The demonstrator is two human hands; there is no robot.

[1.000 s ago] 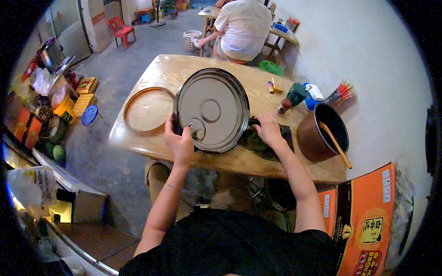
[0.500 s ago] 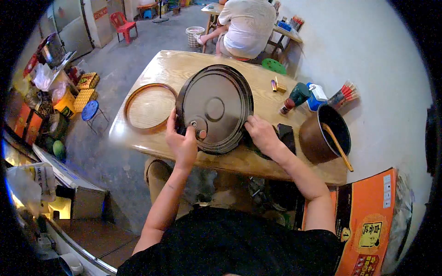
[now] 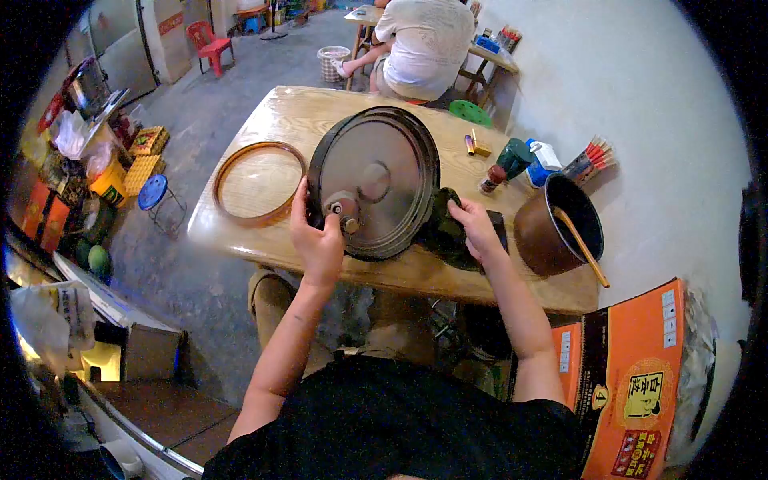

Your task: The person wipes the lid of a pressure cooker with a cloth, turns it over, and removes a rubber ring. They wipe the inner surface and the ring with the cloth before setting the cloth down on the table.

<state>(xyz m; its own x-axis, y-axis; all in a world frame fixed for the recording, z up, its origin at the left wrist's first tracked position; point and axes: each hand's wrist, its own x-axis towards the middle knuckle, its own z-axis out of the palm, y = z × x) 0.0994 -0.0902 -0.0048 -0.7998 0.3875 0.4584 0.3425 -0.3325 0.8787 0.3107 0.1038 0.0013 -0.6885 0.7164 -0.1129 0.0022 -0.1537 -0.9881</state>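
A round dark lid (image 3: 384,164), with a raised centre disc and a valve (image 3: 346,214) near its lower left, is tilted up above the table. My left hand (image 3: 316,240) grips its lower left edge, thumb on the front by the valve. My right hand (image 3: 478,228) is apart from the lid and pinches a dark cloth (image 3: 448,228), which hangs down beside the lid's right edge. Left of the lid, a brown-rimmed clear ring or glass cover (image 3: 258,218) lies flat on the wooden table (image 3: 280,112).
A dark inner pot (image 3: 540,236) with a wooden spoon (image 3: 582,248) leaning in it stands at right. Behind it are a spice jar (image 3: 493,179), a green cup (image 3: 516,158), a blue tissue box (image 3: 544,164) and chopsticks (image 3: 590,160). A person (image 3: 424,48) sits further back.
My right hand has left the lid's right edge, moved right and lifted the dark cloth. The lid stays in my left hand, turned slightly.
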